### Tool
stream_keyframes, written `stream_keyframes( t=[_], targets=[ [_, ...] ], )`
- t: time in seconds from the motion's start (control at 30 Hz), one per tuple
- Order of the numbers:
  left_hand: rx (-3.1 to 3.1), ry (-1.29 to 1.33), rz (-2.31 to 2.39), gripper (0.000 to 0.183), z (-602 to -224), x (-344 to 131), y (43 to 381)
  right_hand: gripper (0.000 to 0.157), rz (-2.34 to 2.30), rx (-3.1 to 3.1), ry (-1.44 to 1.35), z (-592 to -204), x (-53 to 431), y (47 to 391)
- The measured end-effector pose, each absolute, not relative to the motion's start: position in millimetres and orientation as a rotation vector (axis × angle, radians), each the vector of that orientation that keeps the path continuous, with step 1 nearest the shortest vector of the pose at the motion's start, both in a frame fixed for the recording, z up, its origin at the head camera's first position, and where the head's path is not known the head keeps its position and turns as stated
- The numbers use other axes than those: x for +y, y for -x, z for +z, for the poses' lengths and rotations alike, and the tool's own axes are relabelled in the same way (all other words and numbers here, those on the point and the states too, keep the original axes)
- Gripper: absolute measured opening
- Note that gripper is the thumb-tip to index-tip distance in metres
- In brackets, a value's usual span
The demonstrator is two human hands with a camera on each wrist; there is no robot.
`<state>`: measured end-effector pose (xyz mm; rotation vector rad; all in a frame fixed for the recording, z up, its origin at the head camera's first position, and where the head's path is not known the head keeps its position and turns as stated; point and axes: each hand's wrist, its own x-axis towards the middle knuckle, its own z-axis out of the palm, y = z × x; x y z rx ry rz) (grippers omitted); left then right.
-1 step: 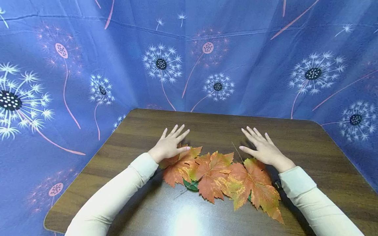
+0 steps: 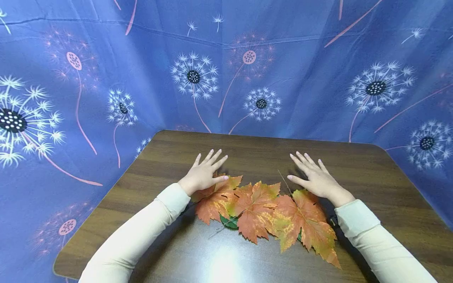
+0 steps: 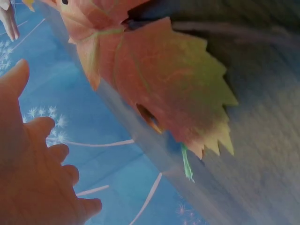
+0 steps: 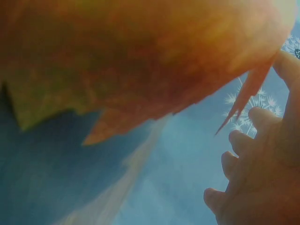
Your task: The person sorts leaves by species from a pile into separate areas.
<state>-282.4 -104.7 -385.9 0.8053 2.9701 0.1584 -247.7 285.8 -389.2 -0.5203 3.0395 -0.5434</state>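
Three orange-red maple leaves with yellow-green patches lie in a row on the wooden table: a left leaf [image 2: 214, 204], a middle leaf [image 2: 253, 210] and a right leaf [image 2: 308, 220]. My left hand [image 2: 201, 177] is spread palm down over the left leaf's upper edge; whether it touches the leaf I cannot tell. Fingers apart, my right hand [image 2: 318, 181] is beside the right leaf's top, holding nothing. A leaf [image 3: 173, 84] shows large in the left wrist view near the left hand [image 3: 37, 173]. In the right wrist view a blurred leaf [image 4: 140, 70] sits close to the camera.
Bits of a dark green leaf [image 2: 229, 223] peek out beneath the maple leaves, and a thin stem [image 2: 284, 181] sticks up between the hands. The brown table [image 2: 258, 151] has rounded far corners. A blue dandelion-print cloth [image 2: 301, 78] hangs behind and at the sides.
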Motion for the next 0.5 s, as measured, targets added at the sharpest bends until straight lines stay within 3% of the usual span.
stream_keyframes(
  t=[0.5],
  targets=[
    [2.973, -0.846, 0.208, 0.077, -381, -116, 282, 0.079, -0.579, 3.054, 0.533, -388, 287, 247]
  ],
)
